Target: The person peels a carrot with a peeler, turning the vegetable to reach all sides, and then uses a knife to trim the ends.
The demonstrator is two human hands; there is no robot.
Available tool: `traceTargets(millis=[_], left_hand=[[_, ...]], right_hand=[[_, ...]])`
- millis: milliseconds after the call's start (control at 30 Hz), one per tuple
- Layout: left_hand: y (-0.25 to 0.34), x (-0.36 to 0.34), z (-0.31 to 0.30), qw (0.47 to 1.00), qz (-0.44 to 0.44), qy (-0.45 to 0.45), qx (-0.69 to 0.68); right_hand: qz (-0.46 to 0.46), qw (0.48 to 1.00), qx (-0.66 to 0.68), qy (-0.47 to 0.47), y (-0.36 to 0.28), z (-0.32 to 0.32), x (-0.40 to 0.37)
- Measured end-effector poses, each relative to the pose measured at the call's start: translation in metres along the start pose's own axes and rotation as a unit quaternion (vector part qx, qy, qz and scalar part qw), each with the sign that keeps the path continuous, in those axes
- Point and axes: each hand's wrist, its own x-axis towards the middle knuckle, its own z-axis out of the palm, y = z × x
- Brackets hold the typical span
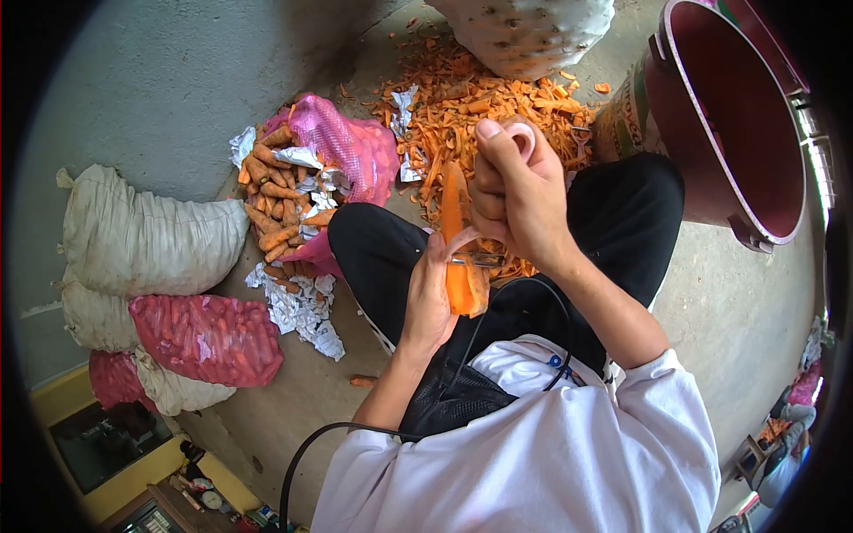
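A partly peeled orange carrot [464, 291] points away from me between my knees, gripped along its left side by my left hand [430, 300]. My right hand [524, 195] is closed round the pink handle of a peeler [480, 259]. The peeler's metal blade lies across the carrot, close to my left fingertips. Part of the handle is hidden inside my right fist, with its looped end showing near the thumb. Below and beyond my hands, a heap of carrot peelings [498, 102] covers the floor.
Unpeeled carrots [271, 186] spill from a pink mesh bag [346, 147] at the left, among crumpled paper [302, 306]. Full sacks [155, 231] and a red mesh sack [206, 340] lie farther left. A large maroon tub [684, 178] stands right; a white sack [538, 35] is ahead.
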Motion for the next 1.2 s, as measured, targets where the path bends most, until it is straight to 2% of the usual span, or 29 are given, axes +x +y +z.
traceTargets(millis=[67,167,267,300,333,400,500,600,633,800,900,1000,1033,1200], left_hand=[[0.004,-0.005,-0.008,0.996,-0.004,-0.089,0.004],[0.012,-0.008,0.002,0.998,-0.005,0.004,0.065],[0.014,-0.013,-0.001,0.994,-0.024,-0.008,0.106],[0.011,-0.021,0.0,0.995,-0.036,0.0,0.094],[0.009,-0.027,0.002,0.996,-0.04,-0.019,0.078],[0.001,-0.033,-0.003,0.994,0.001,0.016,0.109],[-0.003,-0.028,-0.019,0.988,-0.024,-0.068,0.139],[-0.002,-0.012,-0.026,0.999,-0.034,-0.023,0.016],[-0.001,-0.006,-0.035,0.998,-0.022,-0.057,0.031],[0.002,0.013,-0.034,0.998,-0.046,-0.007,-0.052],[0.0,0.023,-0.036,0.994,-0.052,0.0,-0.092],[-0.001,0.028,-0.03,0.993,-0.053,0.063,-0.08],[0.003,0.026,-0.023,0.99,-0.052,0.098,-0.081],[0.0,0.024,-0.018,0.989,0.005,0.105,-0.108]], right_hand=[[0.013,1.0,0.011,-0.019,-0.004,0.002,-0.001],[0.034,0.998,0.053,-0.024,-0.005,0.0,-0.003],[0.011,1.0,0.014,-0.007,-0.004,0.014,-0.018],[0.005,0.999,0.024,-0.042,-0.007,0.012,-0.021],[-0.036,0.999,-0.017,-0.028,-0.006,0.009,-0.015],[-0.122,0.987,-0.102,0.0,-0.006,-0.002,0.017],[-0.129,0.987,-0.095,0.017,-0.001,-0.041,0.133],[-0.167,0.975,-0.127,0.077,0.009,-0.056,0.175],[-0.178,0.972,-0.134,0.073,0.004,-0.047,0.169],[-0.176,0.977,-0.123,0.02,0.0,-0.021,0.09],[-0.085,0.994,-0.047,0.043,0.004,-0.001,0.034],[-0.033,0.997,-0.027,0.062,0.007,0.005,-0.002],[-0.048,0.997,-0.012,0.056,0.008,0.007,-0.01],[-0.109,0.987,0.043,0.106,0.024,0.006,-0.021]])
